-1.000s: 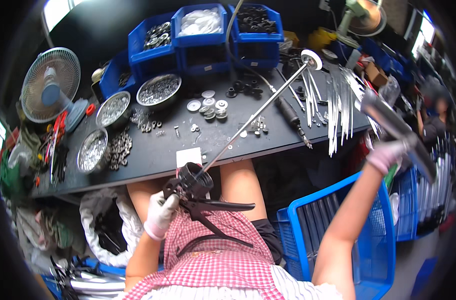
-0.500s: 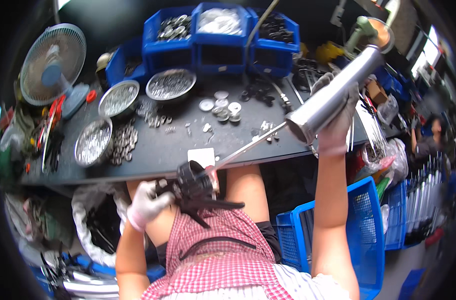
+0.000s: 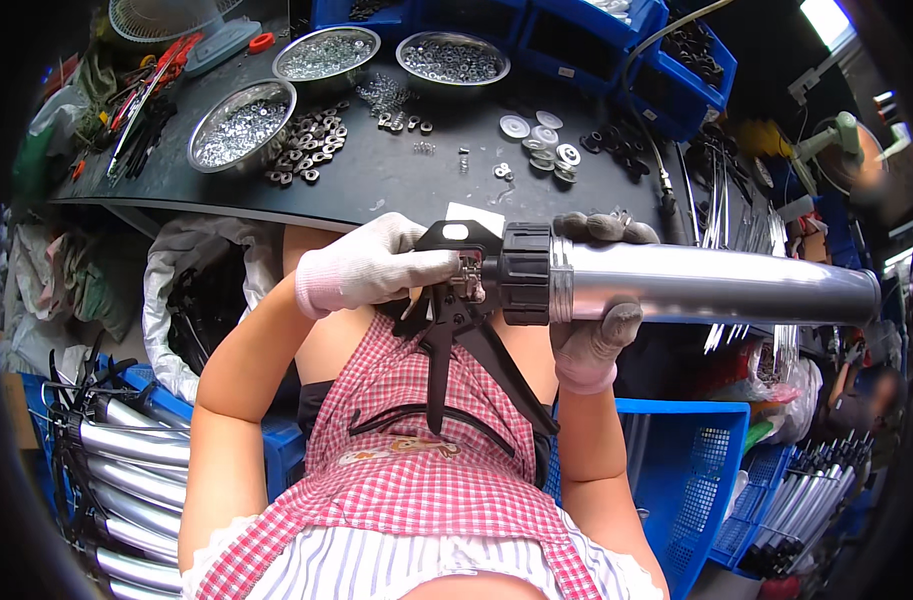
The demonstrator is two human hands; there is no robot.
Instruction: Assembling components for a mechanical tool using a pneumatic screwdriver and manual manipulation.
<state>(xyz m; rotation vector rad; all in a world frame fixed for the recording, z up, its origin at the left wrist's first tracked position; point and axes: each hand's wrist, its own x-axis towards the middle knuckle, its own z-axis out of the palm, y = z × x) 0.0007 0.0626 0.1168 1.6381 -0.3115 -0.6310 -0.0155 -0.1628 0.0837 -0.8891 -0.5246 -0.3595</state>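
Here, gloved left hand [image 3: 371, 268], right hand [image 3: 588, 340], smooth metal caulking gun [image 3: 676, 285]

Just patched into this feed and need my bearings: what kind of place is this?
Most likely a small assembly workshop. A dark workbench carries round metal bowls of nuts and washers, blue plastic parts bins line its back, and finished silver tubes lie stacked at the left. Both hands hold a silver caulking-gun barrel.

A long silver metal caulking-gun barrel [image 3: 711, 285] is held level across the lap, its far end pointing to the right. A black ribbed collar [image 3: 526, 272] is seated at its left end, joined to a black metal trigger frame [image 3: 456, 300], whose two handles hang downward.
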